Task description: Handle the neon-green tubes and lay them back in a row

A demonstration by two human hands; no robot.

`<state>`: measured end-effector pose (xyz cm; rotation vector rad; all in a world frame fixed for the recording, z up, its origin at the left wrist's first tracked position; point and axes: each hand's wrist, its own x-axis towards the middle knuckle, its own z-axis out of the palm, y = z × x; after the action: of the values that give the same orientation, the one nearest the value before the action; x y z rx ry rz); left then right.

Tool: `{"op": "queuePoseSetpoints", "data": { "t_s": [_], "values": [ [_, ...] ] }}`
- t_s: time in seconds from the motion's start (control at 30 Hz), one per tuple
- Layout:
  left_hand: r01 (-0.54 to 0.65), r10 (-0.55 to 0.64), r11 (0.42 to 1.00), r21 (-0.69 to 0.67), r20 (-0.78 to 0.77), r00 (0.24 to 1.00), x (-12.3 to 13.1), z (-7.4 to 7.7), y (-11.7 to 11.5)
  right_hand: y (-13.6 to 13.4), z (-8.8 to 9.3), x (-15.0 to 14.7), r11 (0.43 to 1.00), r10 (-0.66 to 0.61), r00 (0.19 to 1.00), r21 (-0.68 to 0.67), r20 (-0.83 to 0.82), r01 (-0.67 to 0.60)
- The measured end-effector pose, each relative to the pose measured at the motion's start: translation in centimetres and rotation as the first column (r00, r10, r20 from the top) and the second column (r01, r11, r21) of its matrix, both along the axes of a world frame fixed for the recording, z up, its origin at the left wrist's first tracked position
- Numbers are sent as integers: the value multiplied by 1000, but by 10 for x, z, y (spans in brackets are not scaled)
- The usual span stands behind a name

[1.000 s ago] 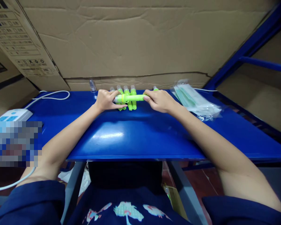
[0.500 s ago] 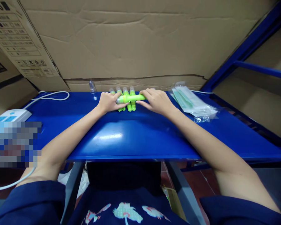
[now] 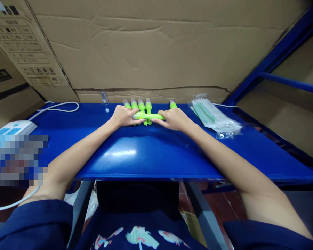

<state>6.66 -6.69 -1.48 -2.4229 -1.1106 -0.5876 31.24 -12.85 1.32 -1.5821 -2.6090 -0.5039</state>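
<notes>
1 bright green plastic tube with a clear end (image 3: 153,116) is held crosswise over the glossy blue desk (image 3: 156,152): fingers of the left hand (image 3: 123,116) grasp its clear end, those of the right hand (image 3: 175,118) its green end. Just beyond that tube I see 4 capped green tubes (image 3: 148,105) side by side; farther left of it, a clear bullet-shaped cap (image 3: 104,98); well to its right, a clear plastic packet (image 3: 215,117).

The left hand (image 3: 125,115) and the right hand (image 3: 173,118) held together one green tube (image 3: 151,116), crosswise. Behind it, four similar tubes (image 3: 148,105) lay side by side on the blue table (image 3: 159,152). Farther right, there was a plastic packet (image 3: 216,117).
</notes>
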Motion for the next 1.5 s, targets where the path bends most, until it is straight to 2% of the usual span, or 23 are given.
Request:
{"op": "queuePoseSetpoints", "data": {
  "t_s": [0.2, 0.37, 0.57, 0.83, 0.97, 1.23, 1.4, 1.5],
  "values": [
    [-22, 21, 999, -35, -24, 999, 3, 1, -4, 2, -1, 3, 999, -12, 998, -33, -68, 10],
    [-96, 95, 994, -53, -28, 995, 4, 1, -4, 7, -5, 10, 994, 102, 976, 64, -193, -91],
    [-81, 80, 996, -45, -21, 997, 5, 3, -7, 7, -5, 12, 987, 119, 992, 112, -50, -113],
    [-64, 65, 998, 25, -37, 997, 5, 6, -8, 10, -12, 13, 966, 202, 979, 166, -12, -197],
    [-92, 91, 996, -2, -38, 995, 8, 6, -11, 8, -11, 11, 980, 161, 987, 120, 4, -161],
    [-161, 150, 982, -102, -102, 983, 14, 8, -19, -6, 3, 1, 998, 67, 997, -8, -26, -68],
    [-174, 152, 969, -175, -134, 979, 17, 8, -22, -8, 8, -2, 995, 32, 999, -92, -33, -35],
    [-169, 146, 971, -169, -143, 979, 17, 9, -22, -7, 8, -2, 993, 29, 999, -111, -34, -33]
  ]
}}
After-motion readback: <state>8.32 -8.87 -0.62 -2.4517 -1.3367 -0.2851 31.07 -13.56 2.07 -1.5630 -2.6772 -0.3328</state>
